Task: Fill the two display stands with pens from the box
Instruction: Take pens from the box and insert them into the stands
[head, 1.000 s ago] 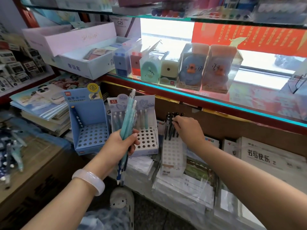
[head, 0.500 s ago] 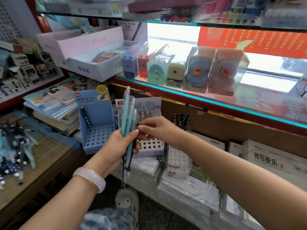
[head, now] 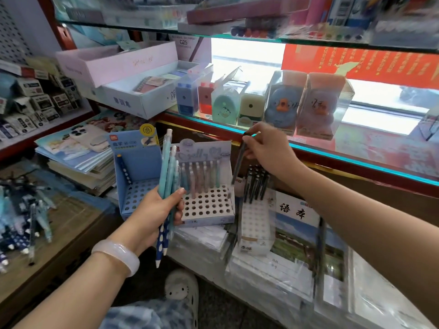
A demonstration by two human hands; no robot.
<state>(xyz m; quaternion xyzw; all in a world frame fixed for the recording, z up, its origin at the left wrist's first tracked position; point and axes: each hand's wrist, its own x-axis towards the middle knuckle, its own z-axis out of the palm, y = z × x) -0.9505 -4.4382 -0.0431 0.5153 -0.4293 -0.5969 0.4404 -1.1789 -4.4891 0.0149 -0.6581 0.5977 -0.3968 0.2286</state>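
Note:
My left hand (head: pixel 156 212) grips a bunch of blue and teal pens (head: pixel 167 167), tips down, in front of two display stands. The blue stand (head: pixel 136 198) on the left holds one dotted pen in its back left corner. The pale stand (head: pixel 209 205) to its right has a back row of pastel pens and many bare holes. My right hand (head: pixel 266 148) is raised above a white stand (head: pixel 255 224) with black pens and pinches one dark pen (head: pixel 238 162) by its top, hanging tip down. More blue pens (head: pixel 23 219) lie on the cardboard box (head: pixel 71 224) at the left.
A glass shelf (head: pixel 308 148) with boxed sharpeners and duck toys hangs just above my right hand. Stacked notebooks (head: pixel 78 162) lie left of the blue stand. Wrapped exercise books (head: pixel 292 252) sit under the stands. My shoe (head: pixel 181 290) is on the floor below.
My right hand took a dark pen from my left hand's bunch and lifted it up and right, above the white stand. The left hand stays put with its bunch.

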